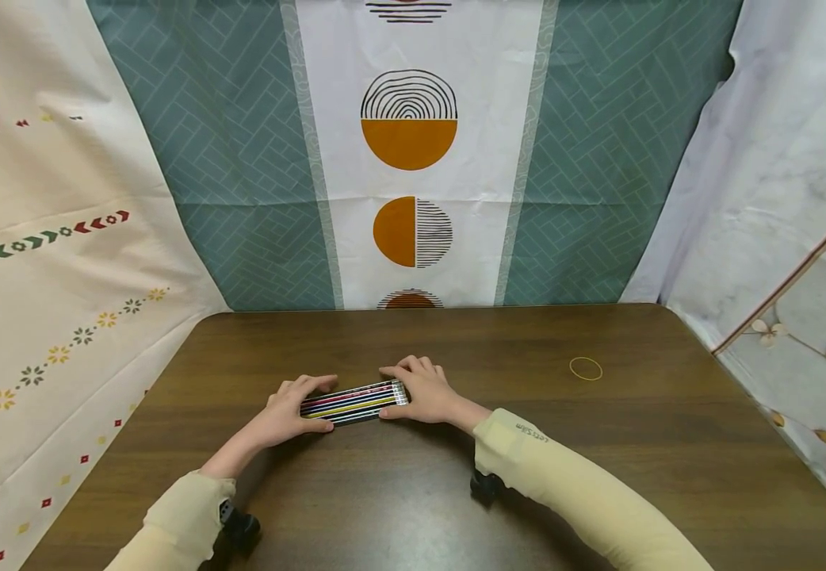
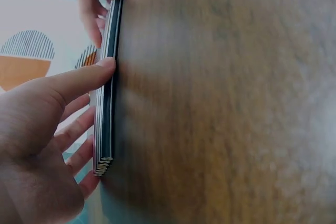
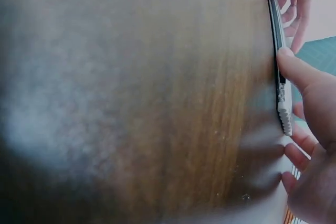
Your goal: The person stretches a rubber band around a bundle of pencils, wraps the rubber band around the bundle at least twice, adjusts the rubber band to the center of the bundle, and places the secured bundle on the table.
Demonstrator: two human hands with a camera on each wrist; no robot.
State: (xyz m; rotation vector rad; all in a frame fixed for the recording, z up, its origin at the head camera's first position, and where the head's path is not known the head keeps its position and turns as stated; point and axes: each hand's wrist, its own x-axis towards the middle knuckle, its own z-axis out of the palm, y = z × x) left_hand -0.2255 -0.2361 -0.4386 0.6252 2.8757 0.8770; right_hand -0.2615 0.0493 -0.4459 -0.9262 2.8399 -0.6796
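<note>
Booth-like space: table [image 1: 670, 444], patterned hangings [image 1: 235, 159]

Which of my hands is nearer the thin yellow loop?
Right. Your right hand is left of the loop, at one end of the multicoloured pencils; your left hand farther left, at the other.

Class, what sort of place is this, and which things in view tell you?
Probably an indoor tabletop workspace, screened off with fabric: a wood-grained table, a patterned cloth hanging behind it, and a row of pencils.
</note>
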